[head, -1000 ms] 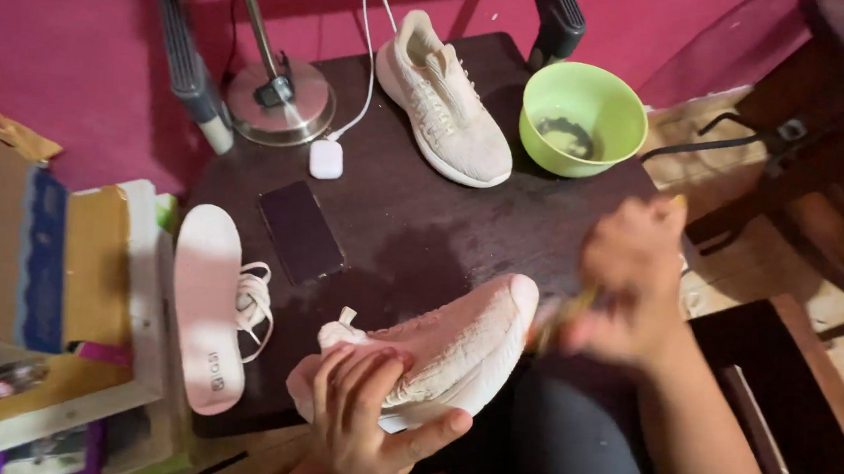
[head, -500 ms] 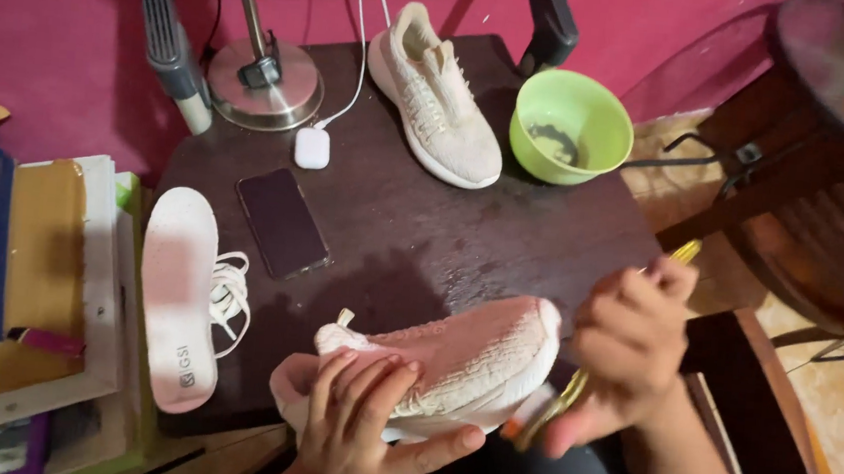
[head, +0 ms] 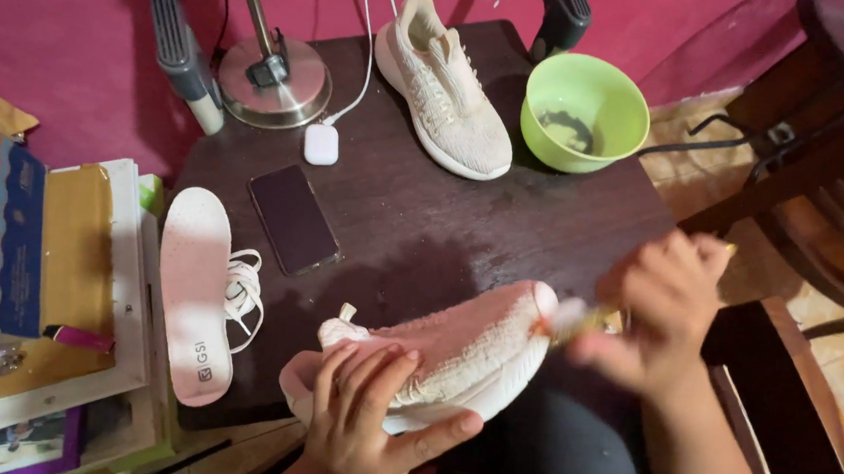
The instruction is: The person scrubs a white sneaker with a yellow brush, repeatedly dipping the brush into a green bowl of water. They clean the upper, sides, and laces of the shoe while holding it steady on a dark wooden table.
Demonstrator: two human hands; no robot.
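Bowl [head: 584, 110], green, holds a dark wet residue.

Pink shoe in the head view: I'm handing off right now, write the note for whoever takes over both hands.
Left hand: grips the pink shoe at its heel end, over the dark table edge.
Right hand: holds a blurred brush-like tool at the shoe's toe.
Around: second shoe and green bowl at the back; insole, laces and phone on the left.
Done: insole and laces are out.
Left: cannot tell how much is cleaned.

Pink knit sneaker [head: 453, 355], tilted sideways
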